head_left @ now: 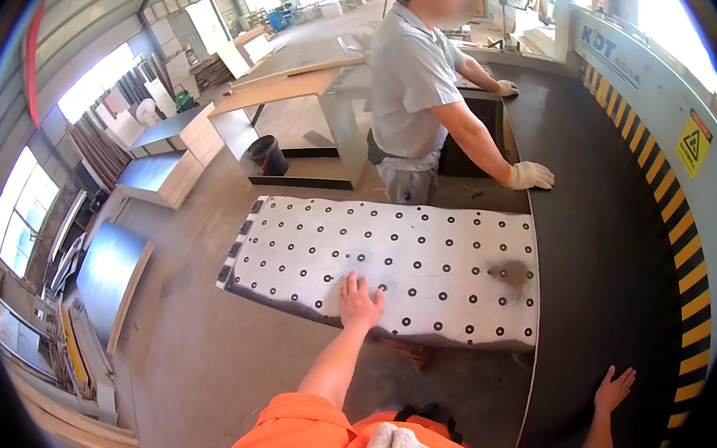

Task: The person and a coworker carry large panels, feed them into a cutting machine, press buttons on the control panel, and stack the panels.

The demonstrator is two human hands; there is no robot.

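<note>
My left hand (360, 302) lies palm down, fingers spread, on a white table top (425, 240) dotted with several rows of black-ringed holes. Nothing is in its grasp. At the lower right, my right hand (615, 389) rests with its fingers stretched out on a long dark flat surface (577, 235), which has a thin pale edge on its left side. That hand is bare and holds nothing. A dark smudge (512, 274) marks the white top near its right end.
Across the table stands a co-worker (416, 89), gloved hands on the dark surface. A pale machine (654, 83) with yellow-black stripes (669, 205) borders the right. Beyond are a wooden cabinet frame (285, 93), a black bucket (266, 156) and stacked panels (163, 178).
</note>
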